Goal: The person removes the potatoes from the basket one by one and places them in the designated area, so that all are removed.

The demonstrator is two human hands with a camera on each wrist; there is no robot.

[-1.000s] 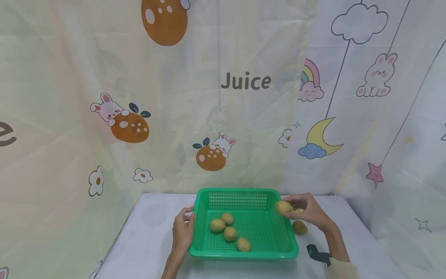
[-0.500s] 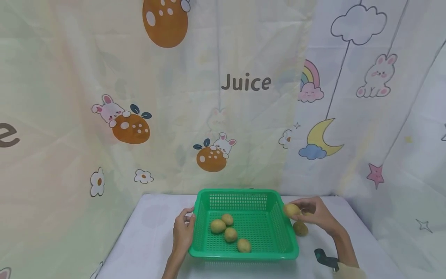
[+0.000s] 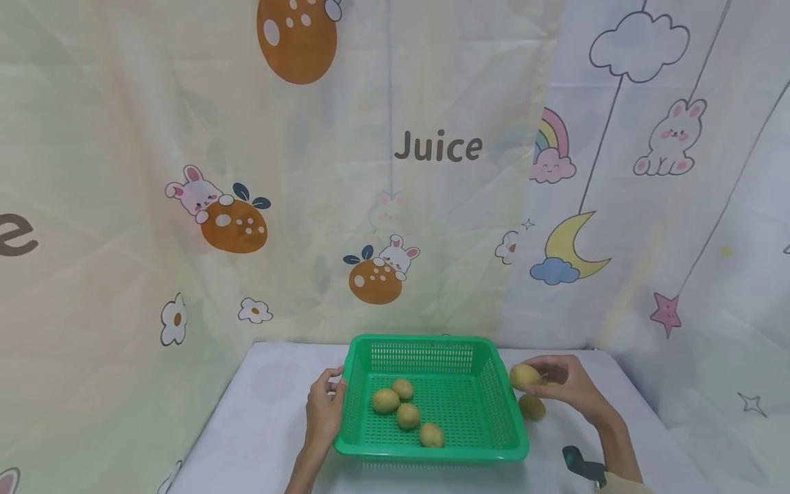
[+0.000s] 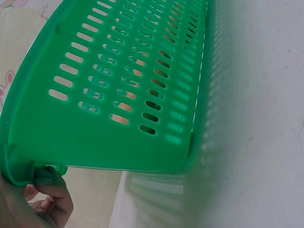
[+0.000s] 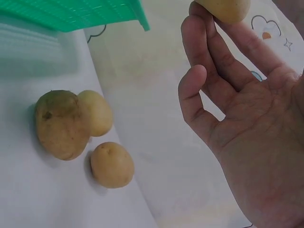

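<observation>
A green plastic basket [image 3: 432, 454] stands on the white table with several potatoes [image 3: 408, 416] lying on its floor. My left hand [image 3: 324, 410] grips the basket's left rim; in the left wrist view its fingers [image 4: 58, 192] curl under the rim's edge. Just outside the basket's right side, my right hand [image 3: 570, 387] pinches a potato [image 3: 524, 377] between thumb and fingertips, above the table. Below that hand, a darker potato [image 5: 61, 126] lies on the table. Two paler potatoes, one behind it [image 5: 99, 114] and one beside it [image 5: 112, 165], also show in the right wrist view.
A printed curtain [image 3: 296, 288] hangs behind the table [image 3: 265, 391] and along both sides. A dark strap-like piece [image 3: 583, 463] sits by my right wrist, near the sleeve [image 3: 623, 484].
My right hand has moved right and slightly down with the potato, from over the basket's right rim to outside it. My left hand and the basket have stayed in place.
</observation>
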